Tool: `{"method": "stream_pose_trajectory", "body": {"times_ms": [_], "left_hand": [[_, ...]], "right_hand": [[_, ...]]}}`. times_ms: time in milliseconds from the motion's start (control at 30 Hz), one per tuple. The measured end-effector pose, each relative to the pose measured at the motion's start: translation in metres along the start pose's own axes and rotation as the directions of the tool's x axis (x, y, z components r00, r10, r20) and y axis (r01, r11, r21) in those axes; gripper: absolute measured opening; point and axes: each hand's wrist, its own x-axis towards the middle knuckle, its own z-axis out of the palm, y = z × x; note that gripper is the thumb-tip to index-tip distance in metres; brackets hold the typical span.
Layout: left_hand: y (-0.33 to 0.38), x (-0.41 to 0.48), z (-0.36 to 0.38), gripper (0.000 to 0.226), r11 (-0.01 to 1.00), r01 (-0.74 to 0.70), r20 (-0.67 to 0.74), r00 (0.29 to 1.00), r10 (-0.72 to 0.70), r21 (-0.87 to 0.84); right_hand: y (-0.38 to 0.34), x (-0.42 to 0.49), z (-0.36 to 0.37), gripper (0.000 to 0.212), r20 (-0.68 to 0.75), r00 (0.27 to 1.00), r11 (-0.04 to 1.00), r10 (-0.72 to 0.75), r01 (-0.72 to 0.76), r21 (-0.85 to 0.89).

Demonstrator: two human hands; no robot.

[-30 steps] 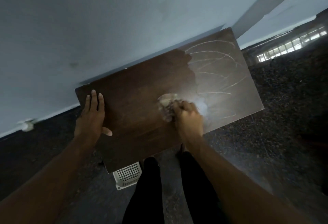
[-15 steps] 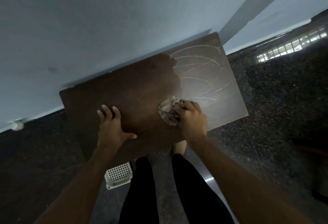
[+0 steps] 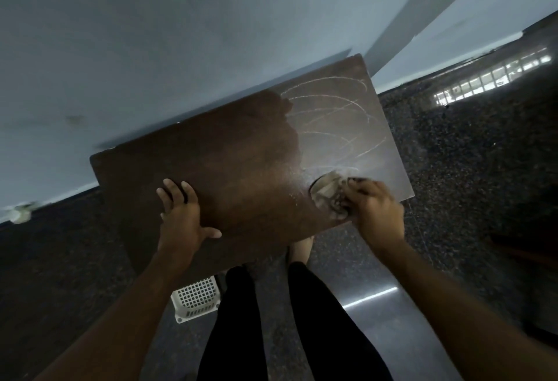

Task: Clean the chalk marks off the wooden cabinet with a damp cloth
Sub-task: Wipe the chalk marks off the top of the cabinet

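Observation:
The dark wooden cabinet top [image 3: 241,163] stands against the pale wall. Its left and middle parts look dark and wiped; white chalk marks [image 3: 335,121] curve across its right part. My right hand [image 3: 374,211] grips a bunched pale cloth [image 3: 327,193] and presses it on the top near the front right edge, just below the lowest chalk lines. My left hand [image 3: 181,214] lies flat on the front left part of the top, fingers straight, thumb spread out.
A white perforated basket [image 3: 196,299] sits on the dark speckled floor [image 3: 453,169] under the cabinet's front edge, beside my legs in black trousers [image 3: 235,335]. A bare foot [image 3: 300,247] shows below the cabinet edge. A grey wall column [image 3: 422,12] rises at the back right.
My right hand has slid the cloth to the right, toward the front right corner. My left hand shifted right along the front earlier and now rests flat in much the same spot.

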Motion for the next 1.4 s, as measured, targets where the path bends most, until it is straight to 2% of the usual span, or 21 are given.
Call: {"method": "stream_pose_trajectory", "body": {"times_ms": [67,167,233,333,433,500,633,700,767,833,900,1000,1133,1233,1300,1333,1400], "left_hand": [[0.0,0.0,0.0,0.132,1.0,-0.007,0.005,1.0,0.007,-0.005],[-0.001,0.0,0.001,0.132,1.0,-0.021,-0.006,1.0,0.02,-0.011],[-0.002,0.0,0.002,0.132,1.0,-0.024,-0.016,1.0,0.024,0.0],[-0.001,0.001,0.002,0.133,1.0,-0.022,-0.019,1.0,0.023,0.014],[0.001,0.001,0.001,0.135,1.0,-0.012,-0.012,1.0,0.012,0.023],[0.003,0.001,0.0,0.134,1.0,-0.005,0.0,1.0,0.005,0.014],[0.004,0.0,-0.001,0.134,1.0,-0.003,-0.003,1.0,0.003,0.022],[0.005,0.0,-0.002,0.134,1.0,-0.002,-0.001,1.0,0.002,0.024],[0.005,0.0,-0.003,0.134,1.0,-0.006,-0.007,1.0,0.006,0.024],[0.006,0.0,-0.002,0.133,1.0,-0.011,-0.009,1.0,0.011,0.026],[0.005,0.0,-0.002,0.133,1.0,-0.011,-0.009,1.0,0.011,0.025],[0.005,0.0,-0.002,0.133,1.0,-0.014,-0.006,1.0,0.015,0.025],[0.004,0.0,0.0,0.133,1.0,-0.02,-0.013,1.0,0.02,0.01],[0.002,0.0,0.0,0.131,1.0,-0.021,-0.015,1.0,0.021,-0.004],[0.002,-0.001,0.0,0.131,1.0,-0.022,-0.015,1.0,0.022,-0.021],[0.002,-0.002,0.0,0.13,0.999,-0.023,-0.016,1.0,0.023,-0.024],[0.002,-0.002,0.0,0.13,0.999,-0.025,-0.02,1.0,0.025,-0.03]], "right_hand": [[-0.01,0.008,-0.001,0.047,-0.054,0.987,0.988,0.153,-0.152,0.022],[-0.045,0.002,0.008,0.046,-0.092,0.967,0.969,0.239,-0.23,0.093],[-0.07,-0.014,0.019,0.049,-0.034,0.983,0.975,0.18,-0.174,0.139],[-0.089,-0.04,0.031,0.056,0.065,0.998,0.989,0.007,-0.017,0.144],[-0.07,-0.045,0.028,0.057,0.075,0.987,0.986,-0.144,0.136,0.099],[-0.043,-0.04,0.021,0.053,0.073,0.985,0.986,-0.155,0.15,0.077],[0.024,-0.019,0.001,0.045,-0.013,0.992,0.992,0.124,-0.124,0.031],[0.049,-0.003,-0.009,0.036,-0.091,0.945,0.949,0.315,-0.313,0.038],[0.059,0.01,-0.011,0.032,-0.167,0.864,0.88,0.475,-0.468,0.082],[0.052,0.013,-0.007,0.033,-0.2,0.807,0.832,0.555,-0.54,0.128],[0.035,0.005,-0.001,0.033,-0.198,0.784,0.808,0.588,-0.564,0.169],[-0.004,-0.019,0.01,0.038,-0.161,0.846,0.854,0.509,-0.472,0.219],[-0.06,-0.052,0.028,0.059,-0.021,0.975,0.957,0.221,-0.213,0.199],[-0.052,-0.052,0.031,0.067,0.045,0.998,0.986,0.042,-0.049,0.16],[-0.028,-0.049,0.026,0.06,0.041,0.998,0.992,-0.037,0.032,0.124],[-0.012,-0.047,0.022,0.054,0.029,0.999,0.994,-0.019,0.016,0.109],[0.022,-0.039,0.012,0.042,-0.022,0.987,0.982,0.16,-0.157,0.104]]}}
